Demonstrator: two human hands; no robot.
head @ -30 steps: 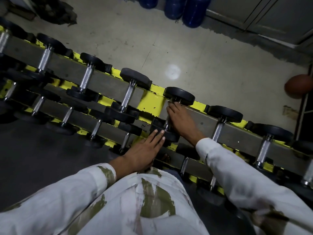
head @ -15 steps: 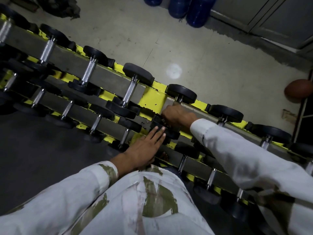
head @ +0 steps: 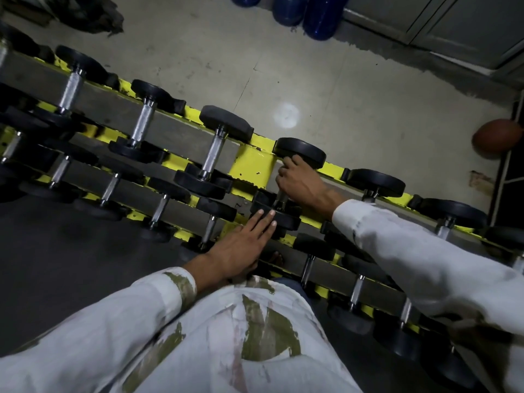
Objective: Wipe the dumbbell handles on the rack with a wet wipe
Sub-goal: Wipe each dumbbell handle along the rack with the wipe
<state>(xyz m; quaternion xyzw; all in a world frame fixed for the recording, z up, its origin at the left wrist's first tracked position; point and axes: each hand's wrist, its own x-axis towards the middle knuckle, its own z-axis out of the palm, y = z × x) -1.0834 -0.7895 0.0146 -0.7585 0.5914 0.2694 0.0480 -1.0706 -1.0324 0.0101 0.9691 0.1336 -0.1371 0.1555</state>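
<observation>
Gripping item: right hand (head: 303,185), fingers curled round the handle (head: 280,198) of one dumbbell (head: 300,151) on the upper tier of the yellow rack (head: 252,165); what lies under the palm cannot be told. Left hand (head: 241,251): flat, fingers straight, fingertips touching that dumbbell's near black head, holding nothing. Further dumbbells (head: 214,154): rows to either side of both hands, two tiers. Brown ball (head: 494,141): floor, beyond the right hand. Blue bottles (head: 320,15): floor, far beyond both hands.
</observation>
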